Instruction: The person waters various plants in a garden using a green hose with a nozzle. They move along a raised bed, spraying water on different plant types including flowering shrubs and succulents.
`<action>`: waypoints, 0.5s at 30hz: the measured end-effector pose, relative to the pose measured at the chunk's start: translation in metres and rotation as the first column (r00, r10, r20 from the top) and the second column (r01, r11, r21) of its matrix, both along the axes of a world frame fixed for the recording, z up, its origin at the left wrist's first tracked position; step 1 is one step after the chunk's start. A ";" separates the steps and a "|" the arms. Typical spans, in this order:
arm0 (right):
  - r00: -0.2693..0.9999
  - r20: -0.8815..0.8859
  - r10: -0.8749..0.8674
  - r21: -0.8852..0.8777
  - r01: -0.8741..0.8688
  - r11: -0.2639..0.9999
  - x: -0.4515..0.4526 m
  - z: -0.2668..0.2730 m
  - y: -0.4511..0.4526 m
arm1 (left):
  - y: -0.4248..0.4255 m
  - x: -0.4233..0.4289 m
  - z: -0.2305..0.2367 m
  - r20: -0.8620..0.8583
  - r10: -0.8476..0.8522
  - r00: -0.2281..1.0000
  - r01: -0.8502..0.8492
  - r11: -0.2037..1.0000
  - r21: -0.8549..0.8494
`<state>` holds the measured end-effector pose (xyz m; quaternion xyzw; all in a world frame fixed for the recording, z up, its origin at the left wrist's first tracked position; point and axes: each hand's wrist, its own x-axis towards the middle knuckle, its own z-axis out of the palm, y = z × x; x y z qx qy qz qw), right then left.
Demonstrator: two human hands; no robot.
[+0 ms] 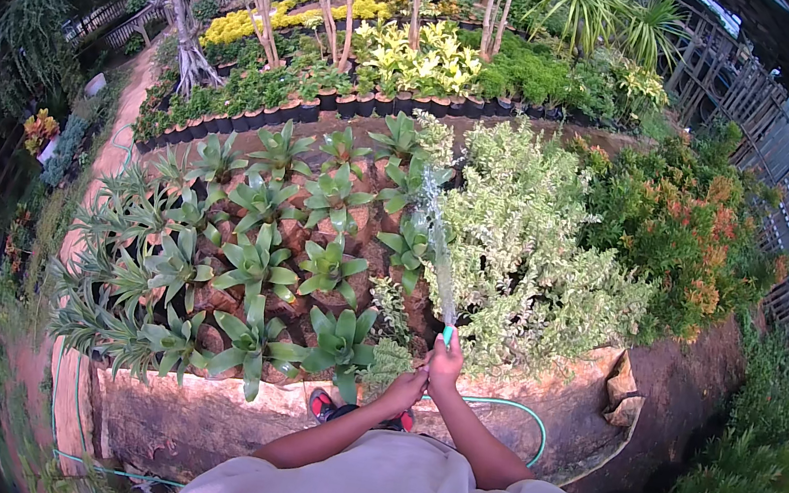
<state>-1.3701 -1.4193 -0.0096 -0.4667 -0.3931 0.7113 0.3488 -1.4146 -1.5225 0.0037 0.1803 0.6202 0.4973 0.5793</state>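
Observation:
My right hand (446,363) is closed around the end of a green garden hose (448,334), and water (442,253) sprays forward from it. Just below and to the left, my left hand (408,388) grips too, touching the right hand; the hose passes between them. The stream falls between potted bromeliads (256,265) on the left and a pale variegated shrub (518,226) on the right. A loop of the hose (542,426) lies on the ground sheet to the right of my arms.
Low black pots (307,111) of leafy plants curve across behind the bromeliads. Orange-tipped bushes (700,221) stand at the right, by a wooden slat fence (745,118). A worn ground sheet (188,422) lies around my feet, with more hose (106,469) at its left edge.

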 end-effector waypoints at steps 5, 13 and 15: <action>1.000 0.006 -0.021 0.010 0.021 1.000 0.009 -0.001 -0.006 | -0.006 0.006 0.004 0.010 -0.056 0.998 0.057 0.995 -0.085; 0.979 0.094 0.180 0.164 -0.194 0.967 0.007 -0.026 -0.012 | -0.023 0.020 -0.028 0.124 0.111 0.986 -0.112 0.994 -0.002; 0.961 0.213 0.173 0.286 -0.231 0.930 -0.006 -0.039 -0.015 | -0.028 0.024 -0.037 0.087 0.150 0.985 -0.154 0.987 0.047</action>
